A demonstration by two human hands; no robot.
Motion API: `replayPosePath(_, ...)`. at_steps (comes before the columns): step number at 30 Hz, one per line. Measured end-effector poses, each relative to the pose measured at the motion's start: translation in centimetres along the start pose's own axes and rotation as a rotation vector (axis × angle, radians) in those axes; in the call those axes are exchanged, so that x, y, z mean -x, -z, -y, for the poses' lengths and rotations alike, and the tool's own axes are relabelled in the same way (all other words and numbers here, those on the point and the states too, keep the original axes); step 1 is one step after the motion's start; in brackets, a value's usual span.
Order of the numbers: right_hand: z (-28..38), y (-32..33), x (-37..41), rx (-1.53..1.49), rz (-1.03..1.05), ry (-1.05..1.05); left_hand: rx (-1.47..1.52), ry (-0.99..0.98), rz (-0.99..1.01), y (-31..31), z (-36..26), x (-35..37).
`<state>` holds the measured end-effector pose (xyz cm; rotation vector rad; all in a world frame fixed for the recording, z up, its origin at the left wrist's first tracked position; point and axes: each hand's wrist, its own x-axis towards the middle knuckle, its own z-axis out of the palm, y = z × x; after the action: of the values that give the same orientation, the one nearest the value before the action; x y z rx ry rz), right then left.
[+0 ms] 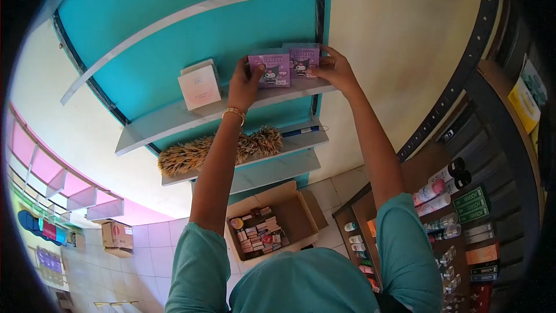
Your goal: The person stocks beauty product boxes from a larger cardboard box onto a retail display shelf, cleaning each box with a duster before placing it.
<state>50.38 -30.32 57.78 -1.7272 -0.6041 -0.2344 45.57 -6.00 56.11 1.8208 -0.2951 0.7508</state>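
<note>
Two purple packs (273, 72) stand gripped between left hand (245, 84) and right hand (339, 72).

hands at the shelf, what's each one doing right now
Left hand: closed on the front purple box.
Right hand: closed on the rear purple box.

Soft, even daylight fills the scene, bright without harsh shadows. The glossy purple cartoon-printed packets (272, 71) pinched in my left hand (246, 81) and right hand (339, 72) show crisp print and no glare. Behind my grip the turquoise painted wall (174, 52) looks saturated. Just under my grip the pale grey shelf board (168, 122) carries faint shade. Fisheye distortion bends every shelf, and a black vignette rings the edges.
</note>
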Motion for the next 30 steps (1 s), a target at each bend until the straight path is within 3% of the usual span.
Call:
replayPosePath(10, -0.5, -0.2, 0.4, -0.097, -0.071, 0.051, 0.067, 0.156, 0.184, 0.6, -0.9, -1.0)
replayPosePath(15, -0.6, -0.2, 0.4, -0.132, -0.064, 0.028, 0.072, 0.035, 0.167, 0.5, -0.6, -1.0)
replayPosePath(22, -1.2, -0.1, 0.1, -0.066, -0.086, 0.040, 0.163, 0.165, 0.201, 1.0, -2.4, -0.2)
replayPosePath(30, -1.1, -0.2, 0.6, 0.084, -0.119, 0.051, 0.262, 0.152, 0.246, 1.2, -1.6, -0.2)
